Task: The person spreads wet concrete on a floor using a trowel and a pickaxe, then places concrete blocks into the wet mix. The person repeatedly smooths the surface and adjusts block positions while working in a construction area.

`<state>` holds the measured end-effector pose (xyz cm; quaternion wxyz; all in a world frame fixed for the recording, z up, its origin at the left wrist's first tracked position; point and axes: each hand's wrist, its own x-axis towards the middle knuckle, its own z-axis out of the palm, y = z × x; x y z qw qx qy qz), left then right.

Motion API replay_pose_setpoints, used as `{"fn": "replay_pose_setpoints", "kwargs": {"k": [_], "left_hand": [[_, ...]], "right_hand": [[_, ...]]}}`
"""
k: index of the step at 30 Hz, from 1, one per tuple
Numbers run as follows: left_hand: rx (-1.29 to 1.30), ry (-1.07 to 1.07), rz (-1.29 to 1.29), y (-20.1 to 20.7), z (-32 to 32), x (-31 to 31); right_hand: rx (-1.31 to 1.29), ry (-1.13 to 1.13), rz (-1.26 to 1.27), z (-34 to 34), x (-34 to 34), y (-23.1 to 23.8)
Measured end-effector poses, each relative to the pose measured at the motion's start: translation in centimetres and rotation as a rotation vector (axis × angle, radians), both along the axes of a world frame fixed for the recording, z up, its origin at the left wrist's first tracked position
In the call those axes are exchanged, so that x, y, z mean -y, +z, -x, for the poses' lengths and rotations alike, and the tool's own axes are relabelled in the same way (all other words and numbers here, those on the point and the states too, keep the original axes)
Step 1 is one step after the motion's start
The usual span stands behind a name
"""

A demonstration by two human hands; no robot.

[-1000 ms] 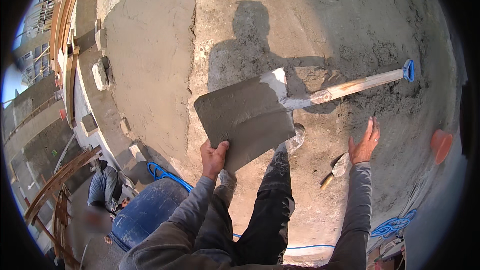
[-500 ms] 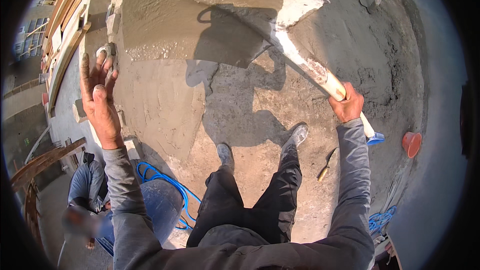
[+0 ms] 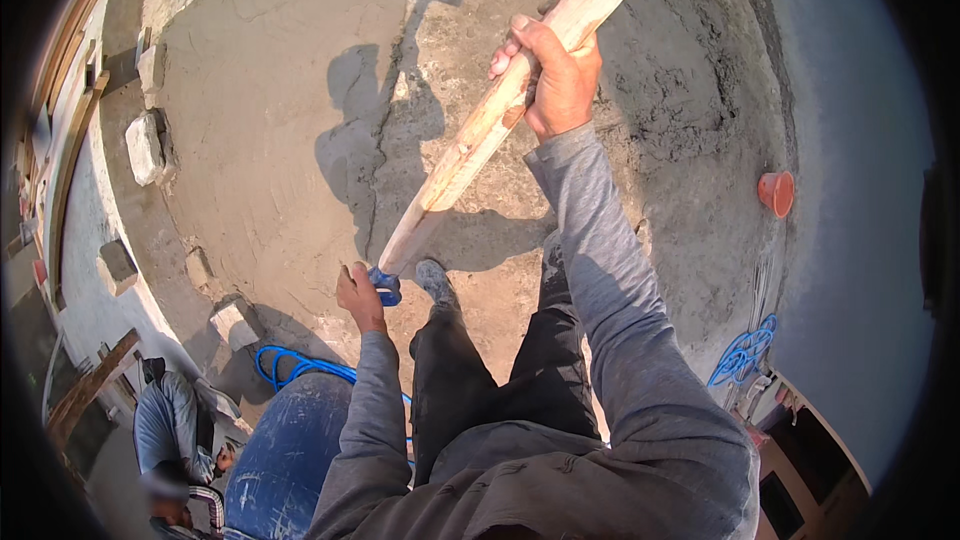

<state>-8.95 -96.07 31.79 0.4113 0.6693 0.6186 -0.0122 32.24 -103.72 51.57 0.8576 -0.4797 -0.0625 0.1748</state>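
A shovel (image 3: 465,165) slants across the middle, with a pale wooden shaft and a blue grip (image 3: 385,287) at its lower end. My right hand (image 3: 560,80) is wrapped round the shaft near the metal socket. At the other end my left hand (image 3: 360,298) is closed at the blue grip. The blade is out of the picture past the top edge, though its shadow lies on the ground ahead. Below the shovel spreads smoothed grey mortar (image 3: 260,110), bordering a rougher, drier floor.
Concrete blocks (image 3: 145,148) line the left edge by timber boards. A blue barrel (image 3: 285,460) and blue hose (image 3: 290,365) are at lower left, near a seated person (image 3: 170,430). On the right, an orange bucket (image 3: 775,194) stands by the wall (image 3: 850,190), with more coiled hose (image 3: 742,350).
The shovel has been lifted and swung round, its blade leaving the view. My left hand, open and empty before, now closes at the blue grip. My right hand has moved forward and leftward.
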Motion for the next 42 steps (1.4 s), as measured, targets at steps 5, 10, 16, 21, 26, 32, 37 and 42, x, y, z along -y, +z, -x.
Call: {"fn": "replay_pose_setpoints", "kwargs": {"k": [5, 10, 16, 21, 26, 32, 37, 42], "left_hand": [[-0.865, 0.206, -0.559, 10.1, 12.5, 0.5], [-0.775, 0.465, -0.620, 18.3, 27.7, -0.5], [-0.781, 0.253, -0.587, 16.3, 18.0, -0.6], [-0.481, 0.278, -0.468, -3.3, 3.7, 0.7], [-0.431, 0.433, -0.464, -10.3, -3.6, 6.9], [-0.604, 0.441, -0.177, -10.0, 6.0, 8.1], [-0.639, 0.425, -0.222, 0.4, 13.0, 8.1], [-0.486, 0.488, -0.022, 2.9, 12.7, 2.7]], "right_hand": [[-0.621, -0.130, 0.139, 13.0, 4.1, -15.3], [-1.186, -0.195, 0.272, 29.3, 7.7, -27.7], [-1.461, -0.233, 0.328, 29.2, 12.4, -37.6], [-1.291, -0.345, 0.206, 8.1, 20.5, -47.9], [-0.990, -0.506, 0.416, 3.8, 23.8, -49.9], [-0.852, -0.369, 0.720, 5.5, 24.0, -41.7], [-0.803, -0.205, 0.749, 8.1, 16.4, -31.3], [-0.899, -0.088, 0.708, 4.8, 8.3, -32.3]]}}
